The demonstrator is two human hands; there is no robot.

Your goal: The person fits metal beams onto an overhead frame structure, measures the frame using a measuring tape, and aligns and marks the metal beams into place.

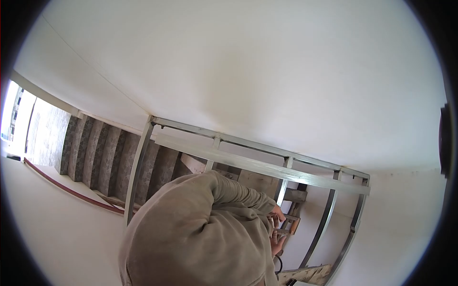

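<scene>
A sleeve of a khaki hoodie (191, 229) fills the lower middle and covers much of what lies below. Past its cuff my left hand (277, 213) is bent, its fingers closed at a small grey bar-like piece (289, 218) with an orange-brown end. Just below it, my right hand (276, 244) has its fingers curled up against the same spot, partly hidden by the sleeve. What exactly sits between the fingers is too small to make out. Both hands are behind and below the metal railing frame (248, 161).
Uprights (322, 226) of the frame stand right of the hands. Patterned stairs (109, 148) descend at the left, beside a dark red handrail (71, 189). Wooden boards (305, 275) lie at the lower right. A dark cable (279, 263) curves below the hands. White walls (286, 71) surround the stairwell.
</scene>
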